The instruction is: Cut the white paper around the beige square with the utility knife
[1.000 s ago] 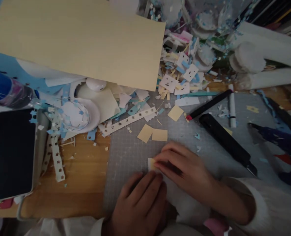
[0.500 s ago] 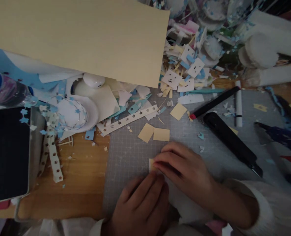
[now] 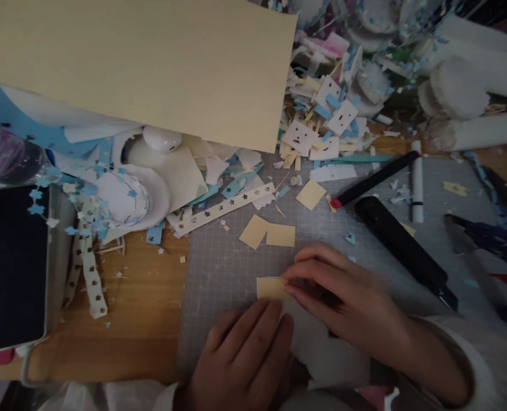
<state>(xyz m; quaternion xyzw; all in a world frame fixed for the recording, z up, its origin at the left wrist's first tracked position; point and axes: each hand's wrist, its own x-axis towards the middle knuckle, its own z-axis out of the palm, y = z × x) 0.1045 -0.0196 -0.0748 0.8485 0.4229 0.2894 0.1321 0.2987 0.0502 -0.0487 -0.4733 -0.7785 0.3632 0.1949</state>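
A small cream paper piece [image 3: 269,287] with a thin white edge lies on the grey cutting mat [image 3: 223,262]. At its right end, my right hand [image 3: 339,288] is closed, thumb and forefinger pinching the corner. My left hand [image 3: 244,351] is closed with bent fingers at the paper's lower edge, holding it; the thumb is hidden. Above the hands lie two cream paper rectangles, one tilted [image 3: 254,232] and one level [image 3: 281,234]. Another cream square [image 3: 311,194] rests farther up. A larger pale sheet [image 3: 321,348] shows beneath my right hand.
On the right lie a black utility knife [image 3: 401,248], a black pen [image 3: 377,178], a white pen [image 3: 417,182] and a dark glue gun [image 3: 484,234]. Paper scraps with drawn faces [image 3: 299,137] pile up behind. A large cream sheet [image 3: 150,68] covers the upper left; a dark-screened device [image 3: 13,268] stands left.
My right hand has slid to the right along the cream paper piece, uncovering more of it. My left hand stays nearly in place. The view has shifted slightly.
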